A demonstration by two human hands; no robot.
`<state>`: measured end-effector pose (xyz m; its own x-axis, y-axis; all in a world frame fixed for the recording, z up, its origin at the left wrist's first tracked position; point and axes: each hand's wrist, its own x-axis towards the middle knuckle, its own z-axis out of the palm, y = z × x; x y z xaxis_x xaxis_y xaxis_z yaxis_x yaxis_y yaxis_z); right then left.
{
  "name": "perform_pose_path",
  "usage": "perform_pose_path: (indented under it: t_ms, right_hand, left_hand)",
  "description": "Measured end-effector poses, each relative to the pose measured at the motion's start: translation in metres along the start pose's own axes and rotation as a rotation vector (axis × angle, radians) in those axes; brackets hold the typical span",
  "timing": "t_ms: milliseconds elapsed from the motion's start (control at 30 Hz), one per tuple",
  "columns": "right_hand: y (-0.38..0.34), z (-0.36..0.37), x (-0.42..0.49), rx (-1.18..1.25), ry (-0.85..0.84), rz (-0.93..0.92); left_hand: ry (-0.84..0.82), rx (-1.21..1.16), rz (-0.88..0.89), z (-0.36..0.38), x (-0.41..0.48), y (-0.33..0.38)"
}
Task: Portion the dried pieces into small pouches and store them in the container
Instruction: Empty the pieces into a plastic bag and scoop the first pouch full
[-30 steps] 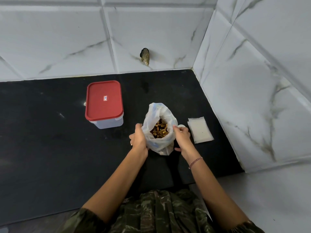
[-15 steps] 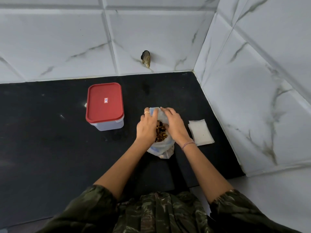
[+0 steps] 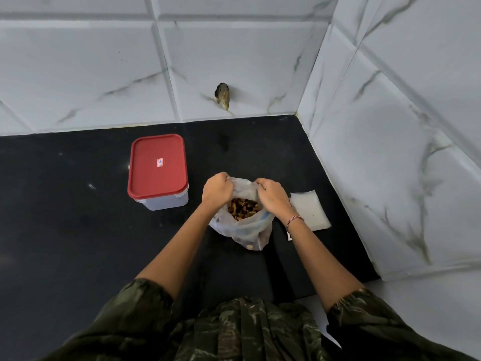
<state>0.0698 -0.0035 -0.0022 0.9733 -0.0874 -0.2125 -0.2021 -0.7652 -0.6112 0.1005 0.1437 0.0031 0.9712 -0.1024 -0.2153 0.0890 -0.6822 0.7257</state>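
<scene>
Left hand [image 3: 217, 188] & right hand [image 3: 273, 198] both grip far rim of plastic bag [image 3: 247, 225] of dried pieces [image 3: 243, 209] on black counter [image 3: 78, 243]; red-lidded container [image 3: 158, 170] to its left, pouches [image 3: 309, 211] to its right.

text: none showing legibly | label: small red-and-white sticker [image 3: 159, 162] sitting on red rectangular plastic lid [image 3: 145, 178] | print: blurring out, unreadable

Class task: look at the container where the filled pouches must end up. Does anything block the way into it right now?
Yes. The red lid sits closed on the container, so nothing can go in until it comes off. Both the left hand and right hand are gripping the bag of dried pieces.
</scene>
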Motion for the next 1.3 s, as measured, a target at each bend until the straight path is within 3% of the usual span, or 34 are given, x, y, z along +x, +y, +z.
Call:
perform_pose_path:
  t_ms: [167,300,400,467,533,600,733,867,1000,1133,1300]
  right_hand:
    - [-0.008,0.008,0.012,0.374,-0.077,0.229]
    - [-0.002,0.008,0.016,0.477,-0.097,0.321]
    - [0.003,0.014,0.013,0.314,-0.058,0.248]
    - [0.003,0.018,0.002,0.092,0.058,0.188]
    - [0.0,0.02,-0.016,-0.129,0.26,0.141]
    - [0.001,0.022,-0.032,-0.14,0.336,0.122]
    - [0.007,0.026,-0.052,0.334,0.157,0.237]
    - [0.015,0.029,-0.064,0.599,0.107,0.45]
    - [0.019,0.033,-0.07,0.726,0.068,0.535]
    - [0.016,0.032,-0.076,1.051,0.075,0.674]
    - [0.002,0.029,-0.081,1.427,0.087,0.86]
  left_hand:
    - [-0.179,-0.509,-0.37,0.003,0.01,0.002]
    - [-0.144,-0.767,-0.539,0.0,0.015,-0.007]
    - [0.01,-0.442,-0.448,0.006,0.008,-0.012]
    - [0.14,-0.193,-0.38,0.015,-0.008,-0.014]
    - [0.246,-0.087,-0.378,0.025,-0.027,-0.015]
    - [0.298,-0.092,-0.431,0.035,-0.042,-0.015]
    - [0.205,-0.243,-0.546,0.05,-0.055,-0.015]
    - [0.216,-0.501,-0.626,0.058,-0.063,-0.02]
    - [0.173,-0.765,-0.851,0.058,-0.068,-0.025]
    - [-0.008,-0.962,-0.836,0.055,-0.079,-0.025]
    - [-0.125,-1.033,-0.873,0.047,-0.093,-0.016]
